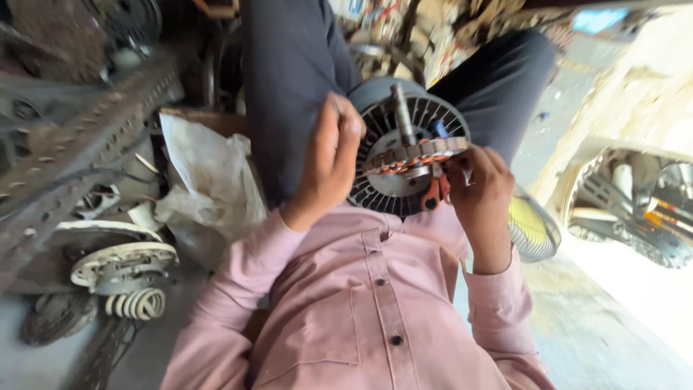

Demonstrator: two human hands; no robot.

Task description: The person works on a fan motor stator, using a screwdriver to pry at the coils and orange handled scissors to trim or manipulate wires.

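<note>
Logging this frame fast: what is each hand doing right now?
Left hand: fingers curled, gripping the round grey slotted metal motor core.
Right hand: closed on red-handled pliers at the core's copper windings.

A crumpled white bag [209,180] is being seen lying on the floor. Left of the bag, a perforated metal bar [86,144] is lying; below that, a white disc [123,261] and a coiled spring [137,303] are resting.
</note>
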